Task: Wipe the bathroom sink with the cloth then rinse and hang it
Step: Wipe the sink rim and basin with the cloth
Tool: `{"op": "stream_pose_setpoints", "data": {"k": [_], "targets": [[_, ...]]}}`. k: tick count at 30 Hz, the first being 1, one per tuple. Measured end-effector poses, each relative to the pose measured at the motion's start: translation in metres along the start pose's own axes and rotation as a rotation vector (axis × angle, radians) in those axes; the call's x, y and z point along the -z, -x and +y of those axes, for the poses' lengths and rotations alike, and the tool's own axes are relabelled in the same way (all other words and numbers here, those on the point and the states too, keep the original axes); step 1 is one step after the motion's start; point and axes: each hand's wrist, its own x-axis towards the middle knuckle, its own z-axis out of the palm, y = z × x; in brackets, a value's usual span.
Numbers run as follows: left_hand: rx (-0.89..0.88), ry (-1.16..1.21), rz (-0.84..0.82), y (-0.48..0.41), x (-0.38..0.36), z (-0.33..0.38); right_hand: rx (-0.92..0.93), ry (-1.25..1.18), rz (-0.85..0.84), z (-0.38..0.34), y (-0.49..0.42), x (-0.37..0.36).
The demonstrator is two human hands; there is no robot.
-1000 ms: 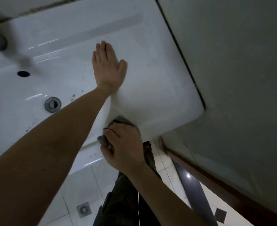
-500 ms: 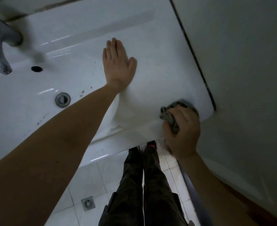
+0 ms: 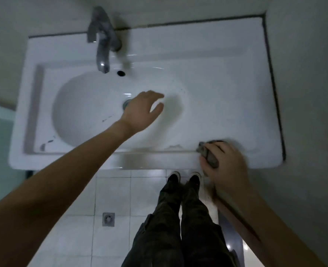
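The white bathroom sink (image 3: 217, 89) fills the upper half of the head view, with an oval basin on its left side. My right hand (image 3: 226, 160) grips a crumpled grey cloth (image 3: 210, 156) against the sink's front edge near the right corner. My left hand (image 3: 143, 110) hovers above the basin with relaxed fingers, holding nothing and partly hiding the metal drain (image 3: 126, 104). A metal tap (image 3: 101, 49) stands at the back over the basin.
Dark specks mark the basin's front left (image 3: 49, 140). A grey wall (image 3: 309, 93) closes in on the right. Below lies a white tiled floor (image 3: 78, 237) with a small floor drain (image 3: 108, 219), and my legs and shoes (image 3: 184, 178) stand by the sink.
My left hand has lifted off the flat right part of the sink and moved left over the basin. My right hand stays with the cloth at the front right edge. My head has swung to look straight down.
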Motion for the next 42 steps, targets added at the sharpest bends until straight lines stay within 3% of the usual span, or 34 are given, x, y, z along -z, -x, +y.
{"op": "stream_pose_setpoints", "data": {"k": [3, 8, 14, 21, 26, 30, 33, 36, 40, 42], "targets": [[0.114, -0.041, 0.037, 0.086, 0.019, -0.046, 0.054, 0.020, -0.055, -0.003, -0.010, -0.003], [0.270, -0.187, 0.092, 0.194, 0.021, -0.125, 0.035, 0.054, 0.082, -0.009, -0.001, -0.022], [0.353, -0.311, 0.212, 0.201, -0.005, -0.145, -0.006, 0.109, 0.055, -0.061, -0.010, -0.059], [0.309, -0.349, 0.230, 0.204, -0.006, -0.146, 0.134, 0.024, -0.206, -0.209, -0.036, -0.141], [0.307, -0.315, 0.188, 0.204, -0.004, -0.148, 0.211, -0.011, -0.247, -0.154, -0.030, -0.105], [0.303, -0.329, 0.178, 0.204, -0.004, -0.149, 0.028, 0.093, -0.153, -0.056, -0.012, -0.041], [0.296, -0.368, 0.183, 0.204, -0.008, -0.155, -0.178, 0.105, 0.012, -0.029, 0.003, -0.011], [0.286, -0.383, 0.198, 0.204, -0.012, -0.159, -0.301, 0.153, 0.132, -0.065, -0.002, -0.040], [0.242, -0.391, 0.219, 0.206, -0.012, -0.161, -0.070, 0.100, 0.116, -0.174, -0.010, -0.128], [0.235, -0.394, 0.217, 0.206, -0.013, -0.161, -0.044, 0.046, 0.101, -0.231, -0.017, -0.166]]}}
